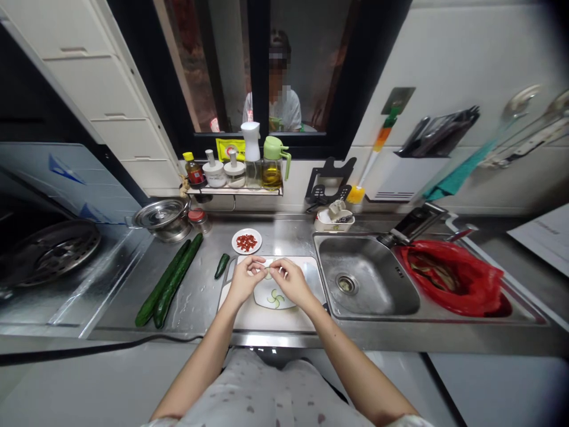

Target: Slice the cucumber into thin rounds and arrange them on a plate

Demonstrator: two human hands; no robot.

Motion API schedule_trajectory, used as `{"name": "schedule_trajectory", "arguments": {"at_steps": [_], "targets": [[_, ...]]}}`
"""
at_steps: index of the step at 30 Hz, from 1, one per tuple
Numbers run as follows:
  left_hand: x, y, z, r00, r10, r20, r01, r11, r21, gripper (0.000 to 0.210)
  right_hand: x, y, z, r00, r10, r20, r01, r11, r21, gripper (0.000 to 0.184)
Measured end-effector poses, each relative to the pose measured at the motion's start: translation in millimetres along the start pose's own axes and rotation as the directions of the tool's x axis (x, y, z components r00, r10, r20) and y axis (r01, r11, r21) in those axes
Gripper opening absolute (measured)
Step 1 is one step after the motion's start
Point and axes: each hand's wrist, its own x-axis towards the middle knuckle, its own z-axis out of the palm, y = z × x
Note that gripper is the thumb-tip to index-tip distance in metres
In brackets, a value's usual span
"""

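Observation:
My left hand (243, 280) and my right hand (291, 279) meet over a small white plate (272, 298) that rests on a white cutting board (267, 317). Together the fingertips pinch a thin pale green cucumber slice (267, 272). A few curled cucumber slices (275, 298) lie on the plate below. A short cucumber piece (221, 265) lies just left of the board. Two long whole cucumbers (170, 280) lie side by side further left on the steel counter.
A saucer of red bits (246, 241) sits behind the board. The steel sink (367, 281) is to the right, with a red bag (453, 279) beside it. A lidded pot (162, 218), a condiment shelf (235, 190) and a stove (48, 252) stand left and behind.

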Motion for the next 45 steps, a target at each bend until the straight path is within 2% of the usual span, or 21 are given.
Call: {"name": "schedule_trajectory", "arguments": {"at_steps": [3, 7, 12, 19, 28, 36, 45], "targets": [[-3, 4, 2.2, 1.0, 0.015, 0.003, -0.015, 1.0, 0.013, 0.032, 0, -2, -1, 0.999, -0.029, 0.017, 0.03, 1.0, -0.011, 0.016], [-7, 4, 2.8, 0.995, -0.055, -0.088, 0.055, 0.998, -0.001, 0.033, -4, -7, -8, 0.997, -0.073, 0.001, 0.073, 0.996, -0.051, 0.018], [-11, 9, 4.7, 0.976, -0.214, 0.052, 0.218, 0.969, -0.114, 0.041, -6, -12, -15, 0.983, -0.184, -0.005, 0.182, 0.972, -0.15, 0.019], [-8, 10, 6.2, 0.953, -0.297, 0.053, 0.301, 0.933, -0.197, 0.048, -9, -11, -15, 0.965, -0.259, 0.029, 0.259, 0.942, -0.214, 0.021], [-8, 9, 4.0, 0.984, -0.171, 0.05, 0.178, 0.939, -0.294, 0.05, -8, -12, -14, 0.972, -0.23, 0.046, 0.235, 0.951, -0.203, 0.021], [-7, 9, 3.8, 0.994, -0.107, 0.014, 0.107, 0.975, -0.194, 0.049, -6, -12, -10, 0.987, -0.155, 0.046, 0.16, 0.976, -0.145, 0.017], [-3, 6, 3.3, 0.999, -0.028, 0.018, 0.03, 0.994, -0.102, 0.047, 1, -1, -1, 0.998, -0.028, 0.062, 0.027, 0.999, 0.022, 0.014]]}}
